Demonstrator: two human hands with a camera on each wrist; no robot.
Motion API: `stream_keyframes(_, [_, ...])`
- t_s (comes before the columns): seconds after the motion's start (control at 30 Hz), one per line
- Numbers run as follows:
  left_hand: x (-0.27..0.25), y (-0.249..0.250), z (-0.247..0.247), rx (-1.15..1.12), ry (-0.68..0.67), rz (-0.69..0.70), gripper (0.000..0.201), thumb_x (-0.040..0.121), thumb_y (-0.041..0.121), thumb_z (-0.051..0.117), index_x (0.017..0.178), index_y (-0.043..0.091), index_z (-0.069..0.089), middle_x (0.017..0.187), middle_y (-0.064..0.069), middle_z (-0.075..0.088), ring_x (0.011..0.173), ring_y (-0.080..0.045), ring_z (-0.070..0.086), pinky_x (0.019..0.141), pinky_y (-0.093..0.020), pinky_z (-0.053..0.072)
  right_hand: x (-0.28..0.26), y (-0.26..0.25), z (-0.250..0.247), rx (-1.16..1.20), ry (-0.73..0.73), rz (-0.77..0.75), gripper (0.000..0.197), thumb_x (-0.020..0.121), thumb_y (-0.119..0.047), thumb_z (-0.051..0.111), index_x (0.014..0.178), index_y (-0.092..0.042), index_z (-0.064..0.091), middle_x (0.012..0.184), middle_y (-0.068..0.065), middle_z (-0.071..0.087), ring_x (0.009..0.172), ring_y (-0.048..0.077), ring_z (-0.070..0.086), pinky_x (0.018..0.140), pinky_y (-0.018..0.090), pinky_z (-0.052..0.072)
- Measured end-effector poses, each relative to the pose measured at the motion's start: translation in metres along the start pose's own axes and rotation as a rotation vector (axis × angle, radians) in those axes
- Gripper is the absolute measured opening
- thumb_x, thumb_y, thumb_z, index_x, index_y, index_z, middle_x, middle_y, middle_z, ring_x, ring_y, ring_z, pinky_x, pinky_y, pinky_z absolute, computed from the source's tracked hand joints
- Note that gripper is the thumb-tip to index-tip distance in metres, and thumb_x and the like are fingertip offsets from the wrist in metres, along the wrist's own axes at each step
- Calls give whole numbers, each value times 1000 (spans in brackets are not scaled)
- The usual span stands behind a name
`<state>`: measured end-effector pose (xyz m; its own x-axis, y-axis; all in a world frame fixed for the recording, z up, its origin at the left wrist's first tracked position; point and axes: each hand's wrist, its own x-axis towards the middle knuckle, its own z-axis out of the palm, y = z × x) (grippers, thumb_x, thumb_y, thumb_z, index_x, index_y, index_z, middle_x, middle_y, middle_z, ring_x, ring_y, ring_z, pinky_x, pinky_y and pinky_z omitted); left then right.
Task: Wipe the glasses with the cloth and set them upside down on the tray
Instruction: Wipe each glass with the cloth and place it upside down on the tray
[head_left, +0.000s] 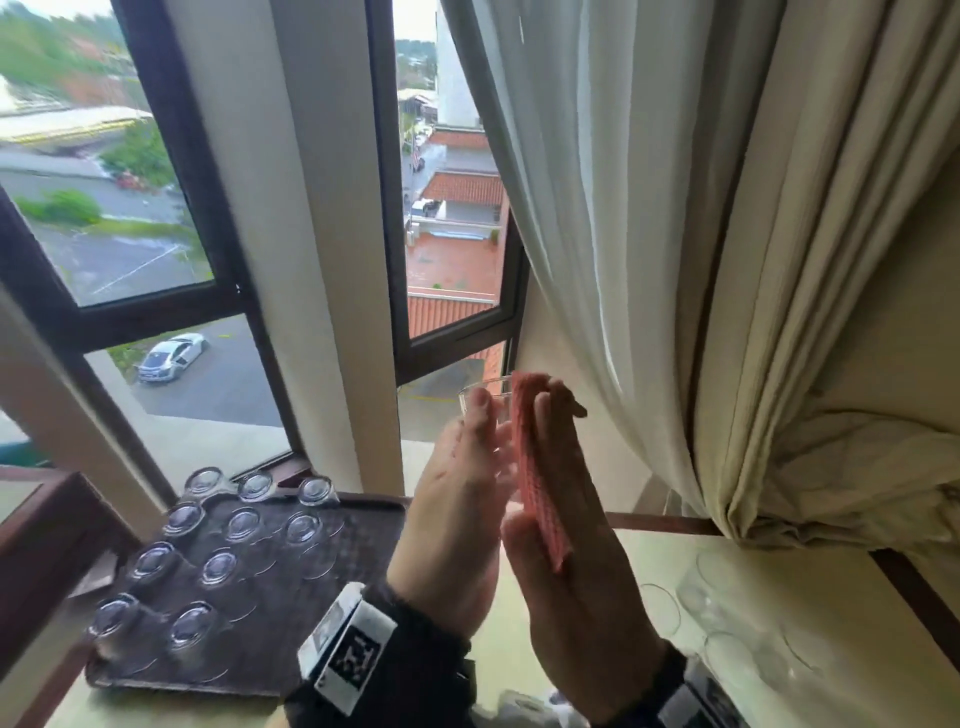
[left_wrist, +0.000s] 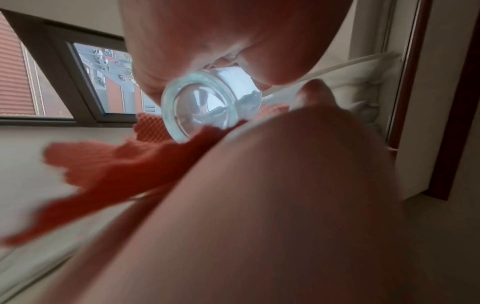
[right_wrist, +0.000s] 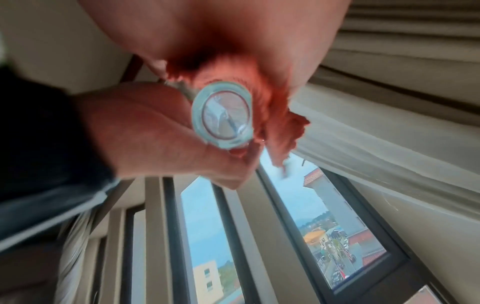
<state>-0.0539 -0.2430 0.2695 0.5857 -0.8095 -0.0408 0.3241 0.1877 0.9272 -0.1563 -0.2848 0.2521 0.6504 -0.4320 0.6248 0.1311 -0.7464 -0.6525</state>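
A clear glass (head_left: 485, 397) is sandwiched between my two raised palms in front of the window. My left hand (head_left: 462, 483) presses its left side with straight fingers. My right hand (head_left: 566, 561) lies flat against a pink cloth (head_left: 532, 467) that covers the glass's right side. The left wrist view shows the thick glass base (left_wrist: 207, 109) with the cloth (left_wrist: 116, 164) trailing below it. From the right wrist, the base (right_wrist: 222, 115) sits between the left hand (right_wrist: 155, 127) and the cloth (right_wrist: 272, 107). The dark tray (head_left: 296, 634) lies lower left.
Several glasses (head_left: 244, 525) stand upside down in rows on the tray. More clear glasses (head_left: 727, 618) stand on the pale table at lower right. A cream curtain (head_left: 675, 260) hangs close on the right. Window frames and a pillar are straight ahead.
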Motion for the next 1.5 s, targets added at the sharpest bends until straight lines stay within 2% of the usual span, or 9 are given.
stream_keyframes(0.17, [-3, 24, -24, 45, 11, 5, 51, 102, 64, 44, 129, 26, 65, 134, -6, 68, 126, -22, 65, 113, -44, 48, -14, -9, 16, 86, 49, -58, 71, 106, -51, 33, 159, -6, 19, 169, 1, 16, 154, 28, 21, 123, 35, 27])
stream_keyframes(0.3, [-17, 29, -21, 126, -62, 64, 57, 98, 71, 44, 121, 25, 69, 118, -12, 71, 110, -26, 70, 96, -40, 58, 9, -22, 12, 246, 160, 64, 74, 98, -61, 44, 158, -23, 24, 151, -14, 44, 120, 14, 64, 82, 34, 61])
stream_keyframes(0.53, [-18, 38, -23, 101, -54, 171, 66, 95, 80, 40, 132, 32, 66, 130, -16, 68, 122, -36, 65, 108, -62, 50, 15, -29, 16, 183, 95, -22, 59, 108, -46, 31, 160, -21, 22, 165, 14, 25, 140, 33, 34, 118, 56, 28])
stream_keyframes(0.67, [-17, 50, -32, 132, -62, 201, 57, 101, 73, 36, 124, 30, 65, 126, -13, 66, 118, -27, 64, 109, -43, 51, -7, -22, 32, 104, 102, -51, 63, 109, -45, 24, 159, -8, 23, 167, 7, 22, 154, 27, 23, 125, 32, 20])
stream_keyframes(0.8, [-29, 51, -26, 190, -84, 207, 53, 101, 67, 33, 117, 28, 64, 108, -10, 69, 101, -26, 67, 103, -48, 55, 20, -33, 17, 406, 138, 250, 74, 95, -69, 42, 152, -22, 40, 119, 0, 63, 98, 15, 69, 79, 34, 58])
stream_keyframes(1.1, [-7, 60, -27, 34, -23, 154, 72, 94, 79, 41, 136, 25, 62, 133, -11, 68, 115, -19, 72, 109, -49, 50, 8, -35, 23, 81, 4, -128, 55, 110, -37, 24, 160, -15, 21, 168, 9, 19, 148, 34, 28, 120, 47, 23])
stream_keyframes(1.27, [-9, 59, -21, 7, -55, 97, 89, 77, 63, 77, 138, 4, 48, 83, 4, 71, 73, -9, 71, 76, -27, 59, -1, -29, 20, 181, 113, 40, 59, 103, -61, 34, 155, -34, 27, 155, 10, 46, 133, 18, 54, 108, 23, 44])
stream_keyframes(1.33, [-17, 51, -17, -3, -126, 34, 79, 86, 48, 84, 138, 1, 47, 79, 4, 72, 74, -10, 72, 73, -25, 58, 11, -29, 9, 291, 111, 184, 73, 94, -74, 38, 154, -33, 35, 139, 18, 57, 106, 16, 69, 88, 28, 57])
stream_keyframes(1.5, [-32, 50, -4, 86, -215, 28, 50, 92, 49, 61, 132, 19, 59, 93, 14, 77, 89, 0, 72, 84, -22, 54, 38, -32, -10, 339, 239, 183, 80, 94, -71, 42, 155, -19, 37, 152, 7, 50, 142, 28, 46, 115, 55, 38])
